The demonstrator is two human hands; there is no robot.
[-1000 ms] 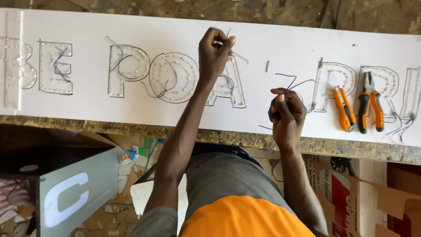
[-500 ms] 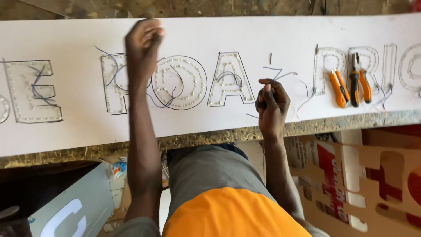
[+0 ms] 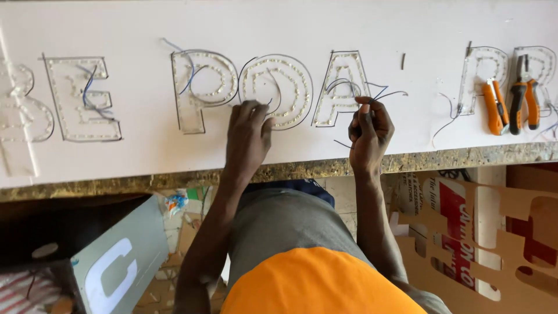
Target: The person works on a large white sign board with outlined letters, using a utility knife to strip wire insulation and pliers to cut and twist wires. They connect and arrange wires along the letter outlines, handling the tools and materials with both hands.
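1. Head view: a long white sign board (image 3: 145, 145) lies across a bench, with outlined letters filled with rows of small LED dots.
2. The person's left hand (image 3: 249, 135) rests palm down on the board, fingers together and laid flat just below the round letter (image 3: 278, 88), fingertips touching its lower edge; it holds nothing.
3. The right hand (image 3: 370, 132) is at the foot of the pointed letter (image 3: 343, 87), its fingers pinched together on thin dark wires (image 3: 381, 93) that run out of that letter.
4. Well apart on the right, orange-handled pliers (image 3: 495, 106) and orange-and-black cutters (image 3: 523, 99) lie on the board over further letters.
5. Below the bench edge: a grey panel with a white letter (image 3: 116, 270) on the left and cut cardboard (image 3: 511, 232) on the right.
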